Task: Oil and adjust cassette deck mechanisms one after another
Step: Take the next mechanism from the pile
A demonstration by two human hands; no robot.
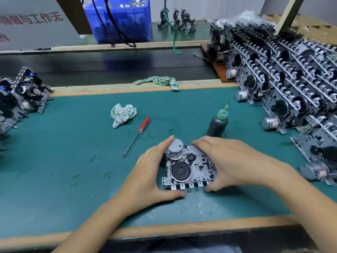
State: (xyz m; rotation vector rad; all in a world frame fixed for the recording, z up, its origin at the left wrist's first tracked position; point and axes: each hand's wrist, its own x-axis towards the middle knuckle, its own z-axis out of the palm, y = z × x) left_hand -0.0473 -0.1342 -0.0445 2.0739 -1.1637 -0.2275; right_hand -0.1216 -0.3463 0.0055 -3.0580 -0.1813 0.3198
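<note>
- Mechanism [189, 168] lies flat on the green surface [73, 143], near the front edge, with its round motor can [175, 147] at the far left corner and the black flywheel [181, 171] facing up.
- Left hand [153, 172] cups the left side: fingers curve round the motor end, thumb tucked against the near edge by the row of tabs.
- Right hand [229, 161] does the same on the right, fingers laid over the far edge and thumb at the near edge, so both hands hold the mechanism between them.
- Judging from this, the step is seating or turning the unit before oiling; it helps to keep the grip on the frame edges, off the flywheel and belt, and hold it level so the oil goes only where meant.
- Oil bottle [218, 125] with its needle tip stands just beyond the right hand, close enough to knock over on a careless reach.
- Red-handled screwdriver [136, 136] lies to the left, apart from the hands, ready for adjusting.
- Crumpled rag [123, 115] sits farther back; a second rag [158, 81] lies on the wooden rim.
- Big stack of mechanisms [284, 84] crowds the right side, some near the right forearm; a smaller pile [21, 95] stands at the far left.
- Blue crate [118, 21] sits behind the dark belt.
</note>
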